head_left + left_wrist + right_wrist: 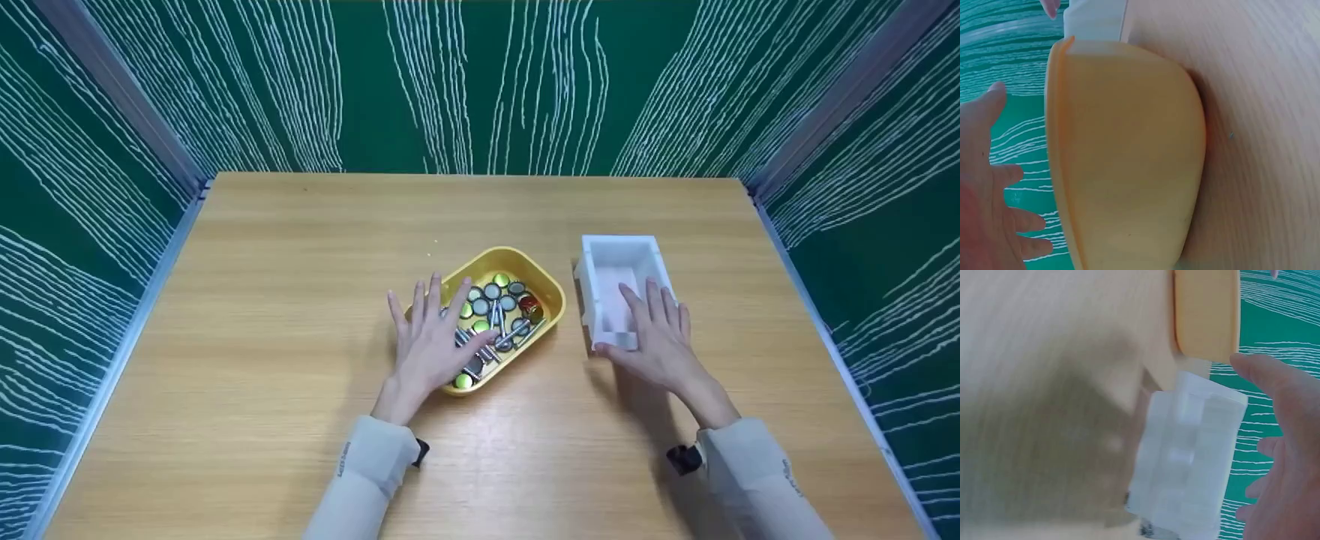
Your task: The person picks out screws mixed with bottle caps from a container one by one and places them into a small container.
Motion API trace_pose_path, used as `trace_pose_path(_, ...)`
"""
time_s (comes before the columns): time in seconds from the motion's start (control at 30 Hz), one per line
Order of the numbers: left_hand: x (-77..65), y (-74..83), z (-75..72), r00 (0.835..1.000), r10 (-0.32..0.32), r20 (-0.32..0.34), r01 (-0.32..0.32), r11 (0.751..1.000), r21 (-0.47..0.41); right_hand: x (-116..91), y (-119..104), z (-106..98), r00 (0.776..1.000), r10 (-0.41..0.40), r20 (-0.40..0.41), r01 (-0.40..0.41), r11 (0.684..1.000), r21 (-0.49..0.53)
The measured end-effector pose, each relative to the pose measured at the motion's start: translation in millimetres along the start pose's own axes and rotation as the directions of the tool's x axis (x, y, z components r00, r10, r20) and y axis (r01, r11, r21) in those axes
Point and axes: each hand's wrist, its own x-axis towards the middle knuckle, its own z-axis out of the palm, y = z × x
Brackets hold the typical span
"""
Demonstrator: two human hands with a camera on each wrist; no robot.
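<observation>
A yellow tub (551, 289) holds bottle caps (492, 291) and metal screws (512, 334). My left hand (431, 345) hovers over its left side with fingers spread, hiding part of the contents; the left wrist view shows the hand above the rim of the tub (1129, 152). To the right stands a white rectangular bin (589, 292), with nothing seen inside it. Over the bin's near right part is my right hand (660, 345), fingers straight and apart. In the right wrist view that hand (1292, 439) is beside the top edge of the white bin (1196, 455). Neither hand holds anything.
Both containers stand on a wooden table (285, 300), a narrow gap between them. Green walls (367, 90) with white wavy lines rise behind the table and along both sides. Grey metal posts (127, 90) mark the back corners.
</observation>
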Motion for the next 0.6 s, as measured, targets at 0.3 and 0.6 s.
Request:
trace_pose_path(0.3,4.3,-11.2,-5.0,0.999,-0.035,0.024,0.036,0.999,-0.023,12.5,-7.1,-10.1,0.992,-0.108,-0.064,0.111,0.993,0.043)
trace_pose_path(0.6,15.2,-26.4,-15.0,0.994,-0.102,0.042,0.106,0.987,-0.120,25.9,-13.8,-9.5,0.973,-0.205,-0.103,0.213,0.974,0.074)
